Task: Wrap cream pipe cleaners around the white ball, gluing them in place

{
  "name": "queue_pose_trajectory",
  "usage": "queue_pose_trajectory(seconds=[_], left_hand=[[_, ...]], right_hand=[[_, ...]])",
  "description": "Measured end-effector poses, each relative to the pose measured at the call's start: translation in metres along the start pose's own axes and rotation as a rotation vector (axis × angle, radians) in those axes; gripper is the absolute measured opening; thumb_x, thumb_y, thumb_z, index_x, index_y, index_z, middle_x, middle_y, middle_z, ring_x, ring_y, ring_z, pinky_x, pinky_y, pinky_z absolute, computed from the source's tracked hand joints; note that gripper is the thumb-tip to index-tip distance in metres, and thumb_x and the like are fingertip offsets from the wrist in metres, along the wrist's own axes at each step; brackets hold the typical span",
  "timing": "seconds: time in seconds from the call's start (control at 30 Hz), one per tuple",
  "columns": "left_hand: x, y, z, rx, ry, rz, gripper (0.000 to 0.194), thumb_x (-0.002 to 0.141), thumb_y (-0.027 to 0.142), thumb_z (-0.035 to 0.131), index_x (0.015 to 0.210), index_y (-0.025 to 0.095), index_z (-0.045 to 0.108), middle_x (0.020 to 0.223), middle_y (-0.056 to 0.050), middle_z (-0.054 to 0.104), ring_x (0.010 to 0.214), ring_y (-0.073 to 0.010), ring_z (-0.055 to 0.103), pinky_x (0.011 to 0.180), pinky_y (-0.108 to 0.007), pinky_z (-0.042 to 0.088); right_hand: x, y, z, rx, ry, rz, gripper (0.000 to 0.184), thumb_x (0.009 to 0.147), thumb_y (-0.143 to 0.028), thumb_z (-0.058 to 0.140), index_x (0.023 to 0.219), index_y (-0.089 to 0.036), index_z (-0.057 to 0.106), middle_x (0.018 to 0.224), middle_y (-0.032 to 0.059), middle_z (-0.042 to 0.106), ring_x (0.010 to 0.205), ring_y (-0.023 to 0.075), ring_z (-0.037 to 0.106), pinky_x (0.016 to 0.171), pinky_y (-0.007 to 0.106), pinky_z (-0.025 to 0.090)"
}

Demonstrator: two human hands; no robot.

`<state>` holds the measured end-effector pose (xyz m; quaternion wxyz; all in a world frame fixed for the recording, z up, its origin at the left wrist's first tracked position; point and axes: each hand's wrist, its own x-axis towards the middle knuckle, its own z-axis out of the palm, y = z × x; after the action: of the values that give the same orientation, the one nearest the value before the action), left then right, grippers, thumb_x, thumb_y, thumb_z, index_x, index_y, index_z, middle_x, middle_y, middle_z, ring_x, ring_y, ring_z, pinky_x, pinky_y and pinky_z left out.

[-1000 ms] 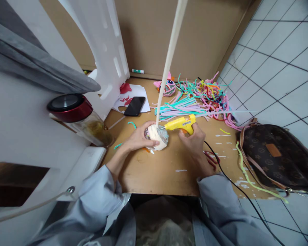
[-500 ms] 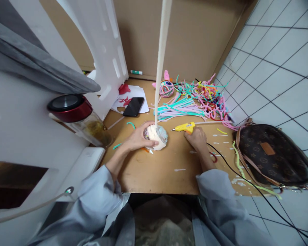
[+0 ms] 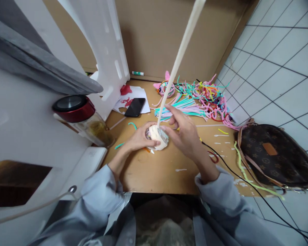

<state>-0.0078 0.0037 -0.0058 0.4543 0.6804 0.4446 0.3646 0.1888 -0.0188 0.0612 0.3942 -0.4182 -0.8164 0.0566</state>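
Observation:
My left hand (image 3: 140, 137) is closed around a small round ball (image 3: 155, 136) wrapped in cream strips, with some pale blue and clear surface at its right. From the top of the ball a long cream strip (image 3: 178, 59), like a pipe cleaner, rises towards me, leaning right. My right hand (image 3: 186, 131) is at the right of the ball, thumb and forefinger apart on the near side of the strip. Whether a fingertip touches the strip or ball I cannot tell. Behind this hand lies the mostly hidden yellow glue gun (image 3: 178, 129), its black cord running right.
Pipe cleaners (image 3: 188, 107) lie in a bundle at the back, beside a tangled heap (image 3: 210, 92) and a pink-eared ball figure (image 3: 166, 89). A phone (image 3: 135, 107) rests on paper. A glass bottle (image 3: 92, 128) stands left, a brown bag (image 3: 274, 153) right.
My right hand has let go of the glue gun and moved left and up to the cream strip. The strip's upper end now leans further right. My left hand keeps its hold.

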Motion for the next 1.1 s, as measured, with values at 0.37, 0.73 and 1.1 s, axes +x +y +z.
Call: queue_pose_trajectory(seconds=[0.37, 0.73, 1.1], left_hand=[[0.001, -0.001, 0.000, 0.027, 0.010, 0.006, 0.076, 0.054, 0.035, 0.081, 0.123, 0.015, 0.058, 0.116, -0.008, 0.063, 0.100, -0.0242, 0.060, 0.089, -0.034, 0.050], [0.002, -0.008, -0.002, -0.020, -0.004, 0.008, 0.077, 0.054, 0.038, 0.082, 0.123, 0.015, 0.058, 0.119, -0.008, 0.061, 0.098, -0.0221, 0.060, 0.088, -0.032, 0.050], [0.000, -0.002, -0.004, 0.008, -0.020, 0.020, 0.076, 0.055, 0.039, 0.082, 0.123, 0.017, 0.058, 0.124, -0.009, 0.060, 0.106, -0.0255, 0.058, 0.095, -0.036, 0.047]], right_hand=[[0.004, 0.009, 0.014, 0.243, -0.023, 0.089, 0.016, 0.089, -0.024, 0.054, 0.089, -0.019, 0.069, 0.088, 0.0038, 0.072, 0.081, 0.0169, 0.065, 0.076, 0.028, 0.050], [-0.029, 0.029, 0.033, 0.416, 0.074, 0.164, 0.012, 0.088, -0.025, 0.054, 0.088, -0.023, 0.066, 0.094, 0.0027, 0.076, 0.093, 0.0186, 0.071, 0.087, 0.033, 0.054], [-0.031, 0.027, 0.030, 0.258, 0.050, -0.091, 0.011, 0.089, -0.018, 0.051, 0.086, -0.024, 0.060, 0.099, 0.0049, 0.078, 0.097, 0.0187, 0.072, 0.088, 0.038, 0.052]])
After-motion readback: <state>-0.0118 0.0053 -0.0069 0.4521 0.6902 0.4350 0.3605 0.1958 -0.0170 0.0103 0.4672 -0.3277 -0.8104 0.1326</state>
